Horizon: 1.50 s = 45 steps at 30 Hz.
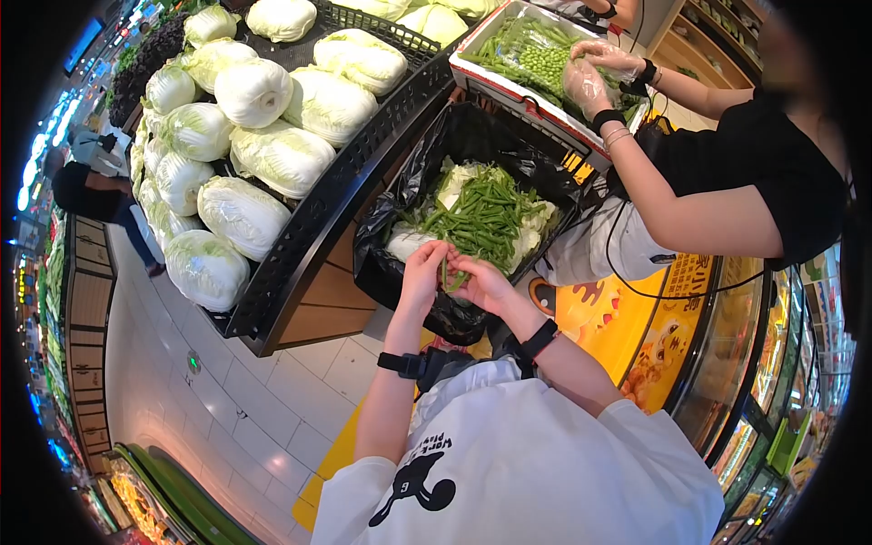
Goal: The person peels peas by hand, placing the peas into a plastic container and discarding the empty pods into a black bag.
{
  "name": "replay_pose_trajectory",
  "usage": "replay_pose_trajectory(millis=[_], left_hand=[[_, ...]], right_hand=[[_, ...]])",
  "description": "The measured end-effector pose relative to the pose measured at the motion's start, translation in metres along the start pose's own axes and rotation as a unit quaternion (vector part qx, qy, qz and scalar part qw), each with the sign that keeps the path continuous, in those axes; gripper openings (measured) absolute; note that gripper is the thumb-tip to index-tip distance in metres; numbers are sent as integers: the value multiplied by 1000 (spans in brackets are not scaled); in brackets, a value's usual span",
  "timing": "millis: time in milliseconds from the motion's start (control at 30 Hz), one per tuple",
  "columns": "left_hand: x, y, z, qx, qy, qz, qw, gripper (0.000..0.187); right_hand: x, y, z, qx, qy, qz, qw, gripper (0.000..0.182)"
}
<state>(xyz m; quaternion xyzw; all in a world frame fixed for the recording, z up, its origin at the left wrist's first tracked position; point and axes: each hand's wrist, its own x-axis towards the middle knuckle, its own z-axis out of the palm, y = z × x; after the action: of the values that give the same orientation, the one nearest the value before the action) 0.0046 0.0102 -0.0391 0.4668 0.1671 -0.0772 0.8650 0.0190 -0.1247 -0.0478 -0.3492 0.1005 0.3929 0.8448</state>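
Observation:
My left hand and my right hand are close together over the near edge of a bin with a black plastic liner. Fingers of both hands are pinched on a green pea pod, largely covered by the fingertips. Below and beyond them, a heap of green pods lies on pale cabbage leaves inside the bin. I cannot make out whether the held pod is split.
Napa cabbages are piled on a black slatted display at left. A white box holds shelled peas and pods. Beside it, a co-worker's gloved hands work; a black cable hangs at right.

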Motion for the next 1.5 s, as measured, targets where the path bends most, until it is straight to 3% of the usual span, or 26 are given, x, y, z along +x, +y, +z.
replay_pose_trajectory(millis=[233,467,567,633,767,833,867,933,1000,1033,1067,1100,1133,1200,1233,1333,1400,1467,1500], left_hand=[[1,-2,-6,-39,14,-7,999,18],[3,-9,-13,-122,-12,-6,992,16],[5,-11,-10,-185,-12,-13,983,17],[7,-14,-10,-222,-4,-18,975,17],[15,-15,-3,-239,14,-11,971,15],[17,-17,-1,-243,13,-3,970,14],[17,-17,0,-198,25,7,980,14],[20,-16,2,-107,46,33,993,15],[29,-30,0,120,71,82,987,34],[25,-31,6,306,89,199,927,40],[23,-32,12,474,104,308,818,47],[10,-15,29,468,73,307,826,53],[3,-5,38,495,56,348,794,46],[-4,4,45,461,-29,207,863,34],[-4,-4,48,402,-3,258,878,23],[-5,0,47,424,13,204,882,17],[3,-3,42,431,21,235,871,14],[10,-3,36,211,5,115,971,13],[12,1,33,150,-9,82,985,10]], right_hand=[[5,-5,-10,38,-50,0,998,21],[3,-5,-7,75,-32,10,997,31],[4,0,-4,10,8,-12,1000,35],[-3,-3,1,-264,62,-19,962,39],[2,0,0,-204,88,45,974,41],[10,-1,-7,10,109,9,994,41],[13,-4,-11,9,109,3,994,41],[15,-17,-8,147,128,-55,979,41],[22,-24,-13,168,121,-82,975,41],[24,-29,-15,199,120,-88,969,42],[26,-33,-16,229,119,-93,962,42],[29,-37,-18,229,156,-99,956,43],[33,-39,-19,227,154,-104,956,43],[37,-42,-17,246,177,-128,944,43],[36,-43,-15,223,181,-135,948,44],[40,-42,-9,194,195,-146,950,44],[41,-44,-3,176,194,-155,953,43],[38,-47,5,-91,262,-209,938,39],[37,-51,8,-175,253,-244,920,38]])
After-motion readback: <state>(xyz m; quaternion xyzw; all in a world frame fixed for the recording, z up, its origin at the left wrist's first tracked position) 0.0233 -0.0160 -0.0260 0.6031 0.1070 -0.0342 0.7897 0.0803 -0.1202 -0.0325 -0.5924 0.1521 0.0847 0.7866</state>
